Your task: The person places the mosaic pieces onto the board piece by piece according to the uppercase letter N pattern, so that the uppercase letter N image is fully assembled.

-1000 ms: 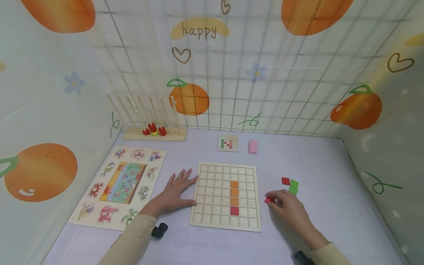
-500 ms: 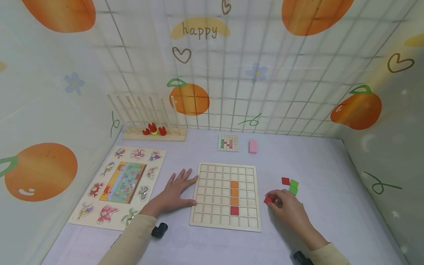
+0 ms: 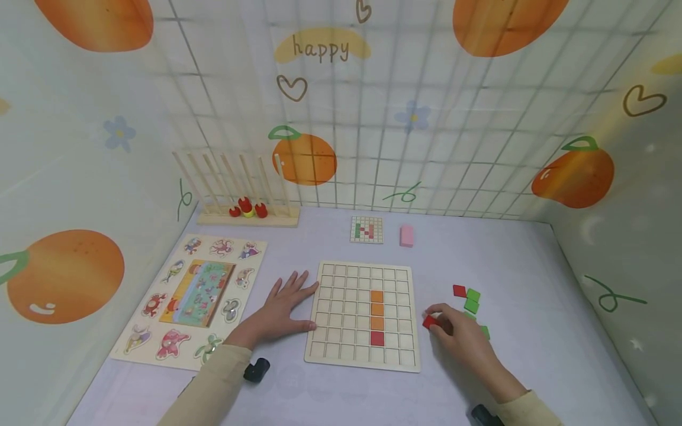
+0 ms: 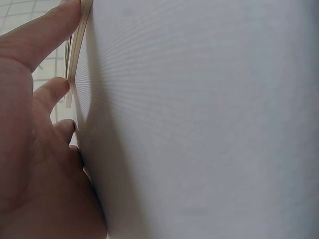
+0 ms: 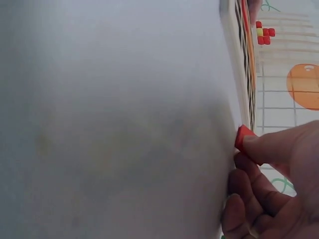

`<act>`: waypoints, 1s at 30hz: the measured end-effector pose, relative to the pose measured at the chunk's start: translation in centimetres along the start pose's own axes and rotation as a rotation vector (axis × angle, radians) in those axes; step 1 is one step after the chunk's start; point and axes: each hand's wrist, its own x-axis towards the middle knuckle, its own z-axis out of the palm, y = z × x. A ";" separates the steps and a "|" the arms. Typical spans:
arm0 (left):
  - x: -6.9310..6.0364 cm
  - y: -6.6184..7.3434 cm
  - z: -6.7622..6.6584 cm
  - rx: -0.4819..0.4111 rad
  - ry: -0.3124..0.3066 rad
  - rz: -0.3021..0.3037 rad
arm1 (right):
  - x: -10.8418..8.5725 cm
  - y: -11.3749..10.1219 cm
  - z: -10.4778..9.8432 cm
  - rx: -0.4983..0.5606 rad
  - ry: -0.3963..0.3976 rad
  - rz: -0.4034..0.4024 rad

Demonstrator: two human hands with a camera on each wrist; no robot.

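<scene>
A wooden grid board (image 3: 338,349) lies on the table, with a column of three orange tiles (image 3: 377,310) and a red tile (image 3: 377,338) below them. My left hand (image 3: 277,316) rests spread at its left edge, thumb and a fingertip touching the rim. To the board's right, my right hand (image 3: 465,338) pinches another square red tile (image 5: 243,138) between thumb and fingers; in the right wrist view this tile is tilted. Just beyond that hand lie a loose red tile (image 3: 459,291) and several green tiles (image 3: 471,305), some partly hidden by the hand.
Behind the board are a small pattern card (image 3: 377,238) and a pink block (image 3: 407,236). On the left lies a sea-animal puzzle board (image 3: 154,343) with a picture box (image 3: 205,296) on it. A peg rack (image 3: 282,220) with red and yellow beads stands at the back left.
My right hand has shifted very slightly left with the red tile, turning it a little. More green tiles show behind the hand. My left hand has stayed in place.
</scene>
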 end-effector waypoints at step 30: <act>0.0 -0.1 0.0 0.008 -0.004 0.000 | 0.6 -4.1 1.8 0.180 -0.004 -0.102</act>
